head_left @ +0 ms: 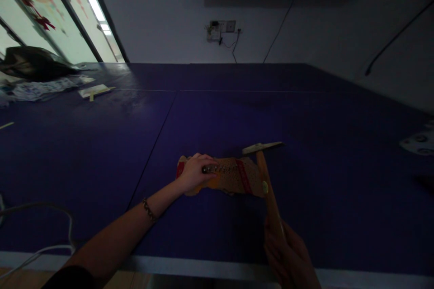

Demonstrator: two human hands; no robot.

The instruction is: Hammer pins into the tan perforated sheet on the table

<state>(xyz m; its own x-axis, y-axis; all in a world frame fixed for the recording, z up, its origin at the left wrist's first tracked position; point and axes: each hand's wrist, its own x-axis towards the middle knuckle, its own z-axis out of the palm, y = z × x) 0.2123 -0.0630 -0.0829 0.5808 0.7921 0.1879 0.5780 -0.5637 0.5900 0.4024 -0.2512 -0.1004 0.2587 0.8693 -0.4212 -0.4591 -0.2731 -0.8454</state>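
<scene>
A hammer point(270, 189) with a wooden handle and a narrow metal head is gripped near the handle's lower end by my right hand point(288, 250). Its head lies just beyond the right end of a flat, ragged cardboard piece point(252, 176) with red bands and an orange patch. Along the cardboard runs a dark narrow strip with a row of shiny metal studs point(220, 169); its exact kind is too dim to tell. My left hand point(195, 172) rests over the cardboard's left part, thumb and fingers closed around the strip's left end. A bracelet point(148, 210) circles the left wrist.
The dark blue table point(217, 117) has a pale front edge. White cables point(64, 216) lie at front left. A black bag point(37, 63), a patterned cloth and a white item point(96, 90) are at back left. A pale object point(420, 142) sits at far right.
</scene>
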